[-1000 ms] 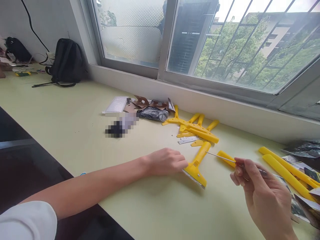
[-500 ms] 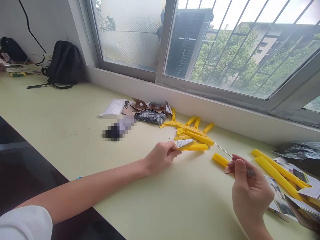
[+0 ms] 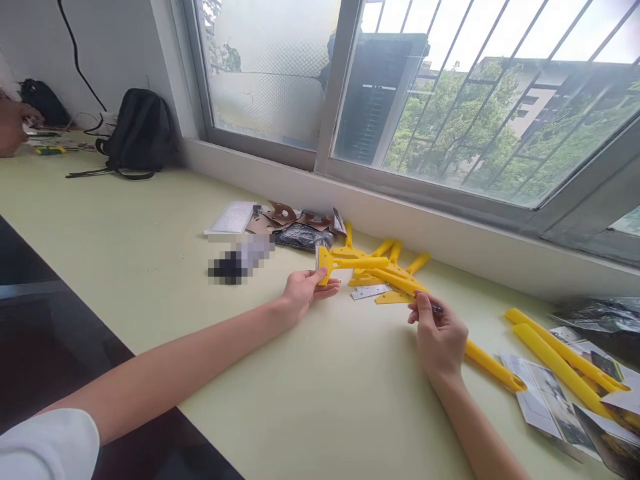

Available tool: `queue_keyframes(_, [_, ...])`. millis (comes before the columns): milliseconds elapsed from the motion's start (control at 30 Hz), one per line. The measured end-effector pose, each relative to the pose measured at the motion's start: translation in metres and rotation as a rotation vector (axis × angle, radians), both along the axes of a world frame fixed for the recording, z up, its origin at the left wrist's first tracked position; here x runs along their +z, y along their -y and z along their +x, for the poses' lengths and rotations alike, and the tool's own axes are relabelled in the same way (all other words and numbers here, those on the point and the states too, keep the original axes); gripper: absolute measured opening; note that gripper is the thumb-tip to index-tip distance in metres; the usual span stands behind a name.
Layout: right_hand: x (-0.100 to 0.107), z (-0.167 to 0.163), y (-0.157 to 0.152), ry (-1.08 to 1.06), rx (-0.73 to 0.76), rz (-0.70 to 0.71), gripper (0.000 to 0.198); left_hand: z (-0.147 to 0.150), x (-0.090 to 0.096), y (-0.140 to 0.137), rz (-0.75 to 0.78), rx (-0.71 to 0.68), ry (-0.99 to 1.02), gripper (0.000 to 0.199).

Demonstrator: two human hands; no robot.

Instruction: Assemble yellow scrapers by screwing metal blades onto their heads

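Note:
My left hand (image 3: 301,293) pinches the head of a yellow scraper (image 3: 360,263) with a pale blade edge, its handle pointing right above the table. In my right hand (image 3: 443,333) is a screwdriver (image 3: 437,308); its dark handle end shows, while the fingers cover much of the rest. Several yellow scraper parts (image 3: 419,262) lie in a pile between and behind the hands. A silver metal plate (image 3: 369,292) rests at the near side of that pile. One yellow handle (image 3: 497,367) lies partly behind my right wrist.
Behind the left hand are a dark plastic-wrapped packet (image 3: 303,237), brown card pieces (image 3: 280,213) and a clear bag (image 3: 231,218). Long yellow handles (image 3: 557,363) and printed cards (image 3: 540,390) lie right. A black backpack (image 3: 143,133) stands far left, near another person's hand (image 3: 13,123).
My left hand has moved left, with a scraper now raised in it; the metal plate lies on the table. My right hand has come left with the screwdriver, nearer the pile.

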State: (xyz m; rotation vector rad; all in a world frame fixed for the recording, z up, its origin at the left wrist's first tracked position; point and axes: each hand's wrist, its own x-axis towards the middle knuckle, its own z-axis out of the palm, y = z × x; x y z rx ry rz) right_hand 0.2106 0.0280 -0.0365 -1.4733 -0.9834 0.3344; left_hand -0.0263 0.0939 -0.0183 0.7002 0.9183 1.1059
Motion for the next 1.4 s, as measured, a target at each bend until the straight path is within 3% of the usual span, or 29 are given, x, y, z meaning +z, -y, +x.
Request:
queue_keyframes(367, [-0.001,0.002,0.001,0.007,-0.024,-0.034,0.048,0.001,0.004,0.005,-0.078,-0.1,0.112,0.009])
queue_keyframes(867, [-0.001,0.002,-0.003,-0.035,0.009,-0.006,0.046,0.001,0.002,0.006,-0.048,-0.156,0.07,0.009])
queue_keyframes(1133, [0.01,-0.01,0.031,-0.135,0.064,0.089,0.039,0.001,0.002,0.006,-0.08,-0.205,0.031,0.01])
queue_keyframes(1400, [0.029,-0.053,0.056,-0.231,0.249,0.13,0.028,0.005,0.004,0.013,-0.108,-0.293,0.042,0.017])
